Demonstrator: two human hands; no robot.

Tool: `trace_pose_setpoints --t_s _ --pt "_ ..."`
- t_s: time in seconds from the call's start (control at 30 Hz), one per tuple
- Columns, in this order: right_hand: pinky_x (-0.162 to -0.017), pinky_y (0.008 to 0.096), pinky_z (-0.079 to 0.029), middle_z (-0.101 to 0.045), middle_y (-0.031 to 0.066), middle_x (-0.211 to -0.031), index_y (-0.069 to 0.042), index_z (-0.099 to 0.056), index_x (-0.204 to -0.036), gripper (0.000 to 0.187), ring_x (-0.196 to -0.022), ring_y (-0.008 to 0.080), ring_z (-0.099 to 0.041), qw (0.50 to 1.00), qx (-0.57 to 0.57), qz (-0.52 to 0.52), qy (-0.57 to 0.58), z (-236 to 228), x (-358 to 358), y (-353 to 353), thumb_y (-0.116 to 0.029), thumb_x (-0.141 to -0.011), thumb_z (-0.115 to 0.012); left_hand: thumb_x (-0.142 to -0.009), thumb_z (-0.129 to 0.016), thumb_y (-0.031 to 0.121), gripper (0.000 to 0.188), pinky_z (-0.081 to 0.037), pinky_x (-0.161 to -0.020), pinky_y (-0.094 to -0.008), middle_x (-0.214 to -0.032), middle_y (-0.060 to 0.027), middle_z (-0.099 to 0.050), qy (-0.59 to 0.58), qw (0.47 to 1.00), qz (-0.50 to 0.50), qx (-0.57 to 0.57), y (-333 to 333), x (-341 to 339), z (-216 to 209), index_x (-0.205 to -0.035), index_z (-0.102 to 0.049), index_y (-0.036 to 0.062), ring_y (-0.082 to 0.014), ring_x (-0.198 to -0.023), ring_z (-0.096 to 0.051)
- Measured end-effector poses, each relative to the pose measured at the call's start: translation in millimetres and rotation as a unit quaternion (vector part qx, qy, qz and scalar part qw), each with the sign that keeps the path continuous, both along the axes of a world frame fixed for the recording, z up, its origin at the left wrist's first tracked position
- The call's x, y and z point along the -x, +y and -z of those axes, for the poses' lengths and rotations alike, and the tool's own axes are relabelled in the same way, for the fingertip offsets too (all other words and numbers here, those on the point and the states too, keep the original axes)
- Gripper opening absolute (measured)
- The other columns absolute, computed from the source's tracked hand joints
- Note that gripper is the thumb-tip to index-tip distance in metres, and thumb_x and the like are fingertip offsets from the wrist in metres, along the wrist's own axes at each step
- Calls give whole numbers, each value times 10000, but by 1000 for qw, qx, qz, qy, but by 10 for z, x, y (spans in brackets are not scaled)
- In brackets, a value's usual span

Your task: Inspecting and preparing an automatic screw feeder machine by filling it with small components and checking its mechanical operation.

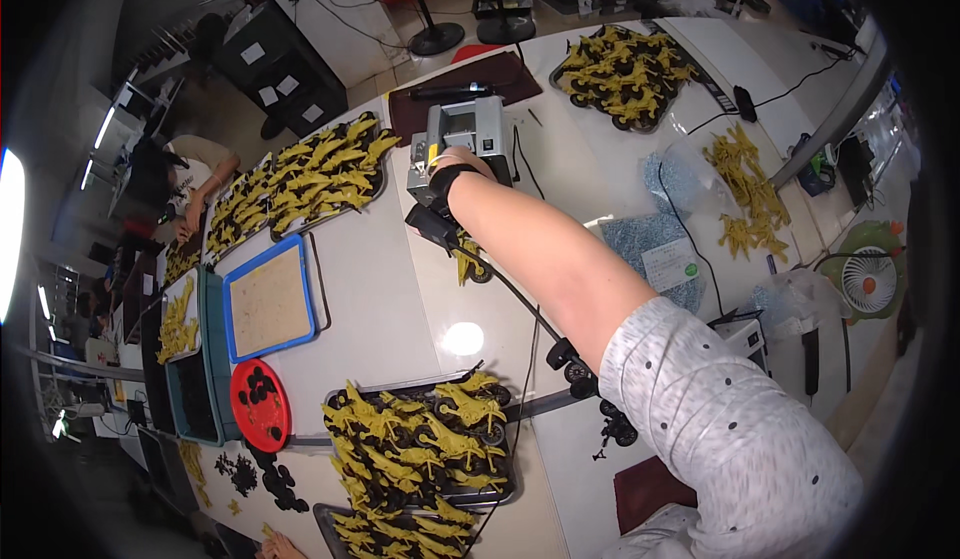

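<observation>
My right arm reaches from the lower right across the white table. My right hand (466, 159), with a black strap round the wrist, is at the front of a small grey machine (474, 124). Its fingers are mostly hidden against the machine, so I cannot tell whether they grip anything. Just below the wrist, a yellow toy motorcycle (468, 259) with black wheels lies on the table, partly covered by a black device on the strap. My left hand is not in view.
Toy motorcycles fill trays at the front (420, 429), back left (310, 174) and back right (628, 74). A blue-rimmed tray (270, 299) and red dish (262, 404) sit left. Yellow parts (745, 189) and a green fan (868, 277) are right. Cables cross the table. Another person (205, 174) works far left.
</observation>
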State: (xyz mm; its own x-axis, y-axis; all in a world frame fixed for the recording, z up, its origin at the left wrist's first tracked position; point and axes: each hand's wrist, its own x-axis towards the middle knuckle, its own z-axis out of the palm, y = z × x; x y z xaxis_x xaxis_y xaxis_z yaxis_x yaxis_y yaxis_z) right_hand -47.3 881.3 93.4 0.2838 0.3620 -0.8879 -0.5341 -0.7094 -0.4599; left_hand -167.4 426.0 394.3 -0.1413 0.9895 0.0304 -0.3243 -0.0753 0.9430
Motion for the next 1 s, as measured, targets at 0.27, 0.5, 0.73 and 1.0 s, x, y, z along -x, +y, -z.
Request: trace_pose_setpoints --t_s 0.27,0.5,0.73,1.0 --pt "-806 381 -439 -514 142 -1132 -19 -376 -1232 693 -1023 235 -524 962 -247 -113 -21 510 262 212 -468 -739 -561 -863 -498 411 485 -423 -740 -426 -1155 -117 -442 2 997 68 43 212 -87 174 -1256 -378 154 -290 -814 -511" --pt "-1068 391 -114 -252 159 -1401 -42 -171 -1383 909 -1315 215 -190 519 -356 -685 367 -483 -883 -2210 -709 -784 -319 -876 -381 538 479 -415 -497 -228 -1063 -79 -585 55 994 33 92 2246 -512 775 -1174 -444 168 -143 -684 -576" --pt "-889 336 -401 -524 167 -1128 7 -443 -1191 501 -1042 266 -521 568 -439 -692 70 -1280 -2634 -3194 -365 -864 -513 -812 -561 417 511 -464 -688 -424 -871 -238 -596 593 790 -159 -16 4545 -795 2305 -1148 -351 95 -353 -816 -596" --pt "-869 260 -409 -575 77 -1074 20 -509 -1136 306 -979 134 -541 921 -191 -339 -7 -1410 -4120 -4404 -106 -857 -523 -705 -645 433 599 -418 -859 -374 -1091 -147 -591 657 714 -136 197 5398 -776 3224 -1156 -540 53 -301 -1026 -550"
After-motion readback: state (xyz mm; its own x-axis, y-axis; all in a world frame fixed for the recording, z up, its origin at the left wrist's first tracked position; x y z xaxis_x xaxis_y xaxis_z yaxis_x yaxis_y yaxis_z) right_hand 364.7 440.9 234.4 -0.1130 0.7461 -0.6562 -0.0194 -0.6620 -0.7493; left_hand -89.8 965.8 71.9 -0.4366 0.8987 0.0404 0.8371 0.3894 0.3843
